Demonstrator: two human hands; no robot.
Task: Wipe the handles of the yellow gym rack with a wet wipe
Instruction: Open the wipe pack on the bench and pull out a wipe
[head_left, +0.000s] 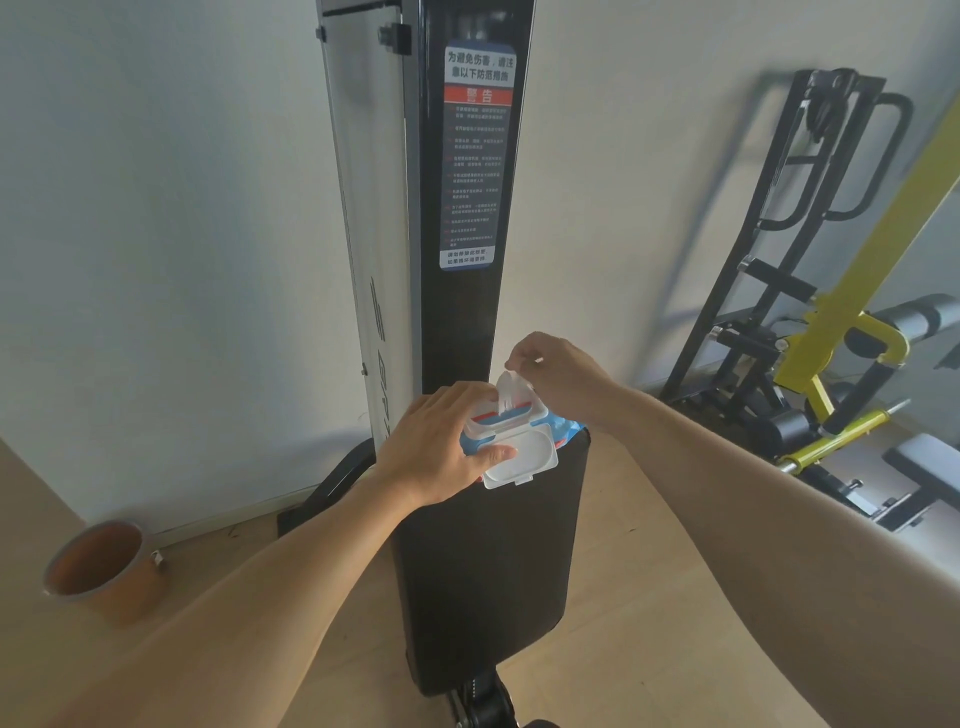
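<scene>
A blue pack of wet wipes (563, 432) with a white flip lid (522, 457) hanging open rests on the far end of a black padded bench (488, 571). My left hand (436, 447) clasps the pack from the left side. My right hand (556, 366) pinches a white wet wipe (511, 387) that sticks up out of the pack's opening. The yellow gym rack (852, 306) stands at the right, apart from both hands, with yellow bars and black handles.
A tall black machine column (467, 208) with a warning sticker rises just behind the bench. A brown bucket (104, 569) sits on the wooden floor at the lower left. Another grey bench pad (930, 467) lies at the right edge.
</scene>
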